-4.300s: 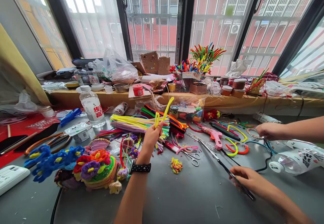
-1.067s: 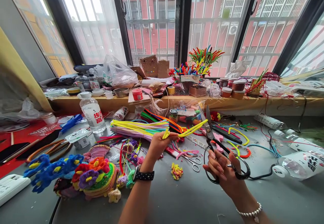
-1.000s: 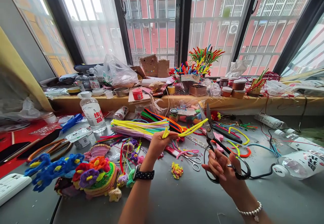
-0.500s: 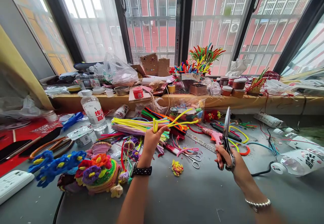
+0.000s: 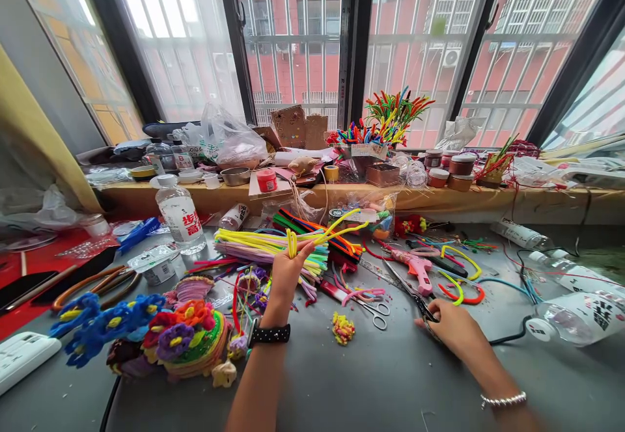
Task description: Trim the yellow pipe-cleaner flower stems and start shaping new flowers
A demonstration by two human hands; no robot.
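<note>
My left hand [image 5: 287,274] is closed around a few yellow pipe cleaners [image 5: 342,224], bent into loops at the fingers, with loose ends stretching to the right. Behind it lies a bundle of pastel pipe cleaners [image 5: 258,242]. Low over the right part of the table, my right hand [image 5: 456,324] grips large scissors [image 5: 405,283], whose blades point up and left. Their handles are partly hidden by the fingers. Just beyond the scissors rests a pink glue gun [image 5: 415,268]. Smaller silver scissors [image 5: 378,313] and a clump of yellow and red bits [image 5: 343,328] lie between my hands.
Finished pipe-cleaner flowers [image 5: 180,334] cluster at left near a white power strip [image 5: 27,360]. A water bottle [image 5: 180,214] stands behind them. More bottles [image 5: 571,318] lie on the right. Jars, bags and a pot of pipe cleaners [image 5: 366,139] crowd the windowsill.
My right hand has lowered the large scissors from upright to nearly flat by the table. My left hand has shifted slightly left and down, still holding the yellow pipe cleaners.
</note>
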